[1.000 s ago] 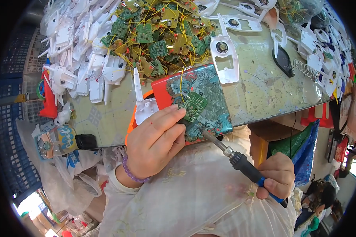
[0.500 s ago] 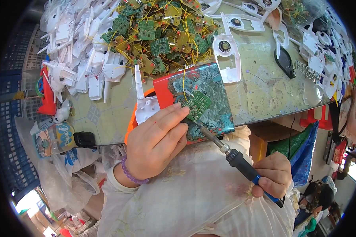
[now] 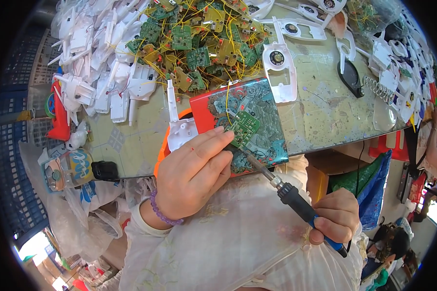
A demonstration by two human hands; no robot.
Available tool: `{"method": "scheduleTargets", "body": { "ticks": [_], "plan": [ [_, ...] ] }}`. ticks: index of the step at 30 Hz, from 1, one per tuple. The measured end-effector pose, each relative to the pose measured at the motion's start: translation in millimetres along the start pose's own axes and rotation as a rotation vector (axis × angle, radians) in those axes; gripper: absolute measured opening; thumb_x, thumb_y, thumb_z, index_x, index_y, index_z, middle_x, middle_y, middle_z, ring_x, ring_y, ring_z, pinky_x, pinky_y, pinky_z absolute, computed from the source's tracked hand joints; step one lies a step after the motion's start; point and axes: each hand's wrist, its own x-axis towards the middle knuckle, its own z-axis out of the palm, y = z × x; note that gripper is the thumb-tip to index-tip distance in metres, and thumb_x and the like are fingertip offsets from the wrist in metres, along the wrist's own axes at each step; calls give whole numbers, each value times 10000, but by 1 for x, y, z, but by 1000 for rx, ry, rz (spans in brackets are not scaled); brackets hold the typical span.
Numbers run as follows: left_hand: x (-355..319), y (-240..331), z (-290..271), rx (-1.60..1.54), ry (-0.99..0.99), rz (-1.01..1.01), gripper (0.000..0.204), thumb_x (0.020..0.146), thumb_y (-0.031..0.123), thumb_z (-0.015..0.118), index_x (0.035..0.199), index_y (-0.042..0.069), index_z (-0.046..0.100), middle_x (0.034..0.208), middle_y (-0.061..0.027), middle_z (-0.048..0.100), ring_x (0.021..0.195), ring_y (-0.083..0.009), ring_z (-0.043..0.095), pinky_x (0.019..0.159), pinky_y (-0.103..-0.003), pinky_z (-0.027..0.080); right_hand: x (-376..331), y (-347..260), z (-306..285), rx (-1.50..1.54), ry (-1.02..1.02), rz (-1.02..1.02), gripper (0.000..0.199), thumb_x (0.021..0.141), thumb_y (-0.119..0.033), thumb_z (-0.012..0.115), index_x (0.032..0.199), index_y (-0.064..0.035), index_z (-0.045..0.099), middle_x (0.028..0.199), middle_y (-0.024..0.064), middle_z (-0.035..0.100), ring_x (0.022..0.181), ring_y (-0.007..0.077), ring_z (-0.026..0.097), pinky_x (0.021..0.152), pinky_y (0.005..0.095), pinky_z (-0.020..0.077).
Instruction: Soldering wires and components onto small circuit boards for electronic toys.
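Green is the circuit board (image 3: pixel 246 127), which is laid upon a flat red-and-teal object (image 3: pixel 198 105), at the fingertips of the left hand (image 3: pixel 192 174) and well apart from the right hand (image 3: pixel 337 217). Its near edge is touched by the left fingers; whether it is pinched cannot be told. By the right fingers a soldering iron (image 3: pixel 296 201) is firmly gripped, its tip directed toward the board. Beyond, wired boards (image 3: pixel 197 57) are heaped.

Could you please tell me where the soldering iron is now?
In the head view, the soldering iron is right of centre, gripped in the right hand, its metal end slanting up-left toward the green circuit board.
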Motion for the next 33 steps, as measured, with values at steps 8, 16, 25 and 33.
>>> {"method": "scheduleTargets", "body": {
  "ticks": [8, 16, 25, 33],
  "plan": [
    [0, 2, 1, 17, 10, -14, 280, 629, -7, 744, 878, 10, 618, 1077, -101, 640, 962, -279, 660, 743, -319, 561, -10, 10, 0, 19, 83, -106, 319, 846, -298, 704, 901, -29, 539, 710, 82, 603, 534, 180, 599, 418, 264, 487],
    [2, 3, 0, 27, -9, -19, 287, 625, 6, 743, 891, 31, 637, 1087, -95, 635, 1013, -285, 636, 780, -326, 546, -23, 33, 27, 56, 369, 283, 472, 912, -323, 608, 1271, -58, 453, 949, 236, 652, 825, 344, 660, 681, 406, 527],
    [-47, 5, -6, 161, 375, -214, 337, 629, 180, 848, 851, 147, 596, 856, -38, 551, 857, -256, 547, 742, -354, 412, 12, 52, 46, 13, 267, 241, 389, 925, -265, 592, 1231, -53, 479, 1001, 225, 669, 836, 328, 674, 696, 374, 524],
    [-25, 16, -6, 219, 199, -175, 317, 674, 119, 808, 951, 147, 656, 890, 74, 646, 799, -149, 554, 794, -358, 345, 19, 48, 51, 8, 240, 235, 360, 904, -236, 619, 1178, -22, 526, 1020, 209, 667, 806, 310, 665, 663, 354, 512]
  ]
}}
